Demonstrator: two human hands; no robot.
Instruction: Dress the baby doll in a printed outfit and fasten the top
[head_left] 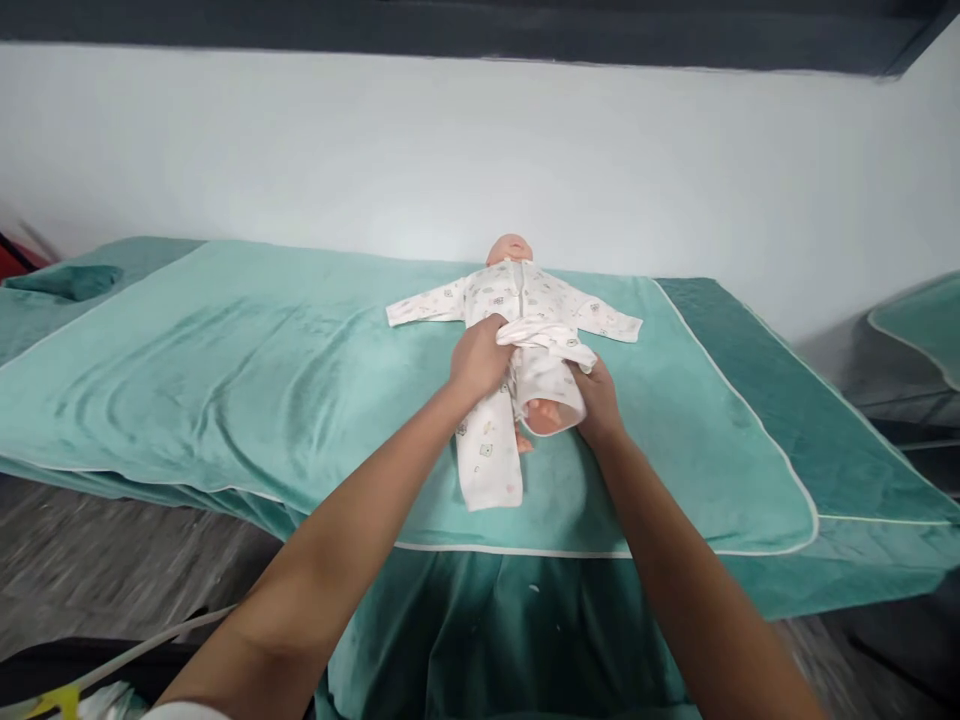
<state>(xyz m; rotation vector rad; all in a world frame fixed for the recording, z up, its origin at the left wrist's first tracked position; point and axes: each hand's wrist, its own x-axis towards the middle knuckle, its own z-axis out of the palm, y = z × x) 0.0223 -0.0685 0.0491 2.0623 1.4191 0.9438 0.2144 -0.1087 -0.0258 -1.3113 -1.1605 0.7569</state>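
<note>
The left hand [478,358] pinches bunched cloth of the outfit [489,298]; the right hand [599,404] grips its right leg, fingertips apparently hidden under the fabric. The doll [510,247] lies centrally on the green blanket [352,400], head at the far side.

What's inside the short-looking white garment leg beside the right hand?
Just within the open end of the garment leg, part of what looks like a doll's foot shows. Cloth covers everything farther up, so the limb there cannot be seen.
</note>
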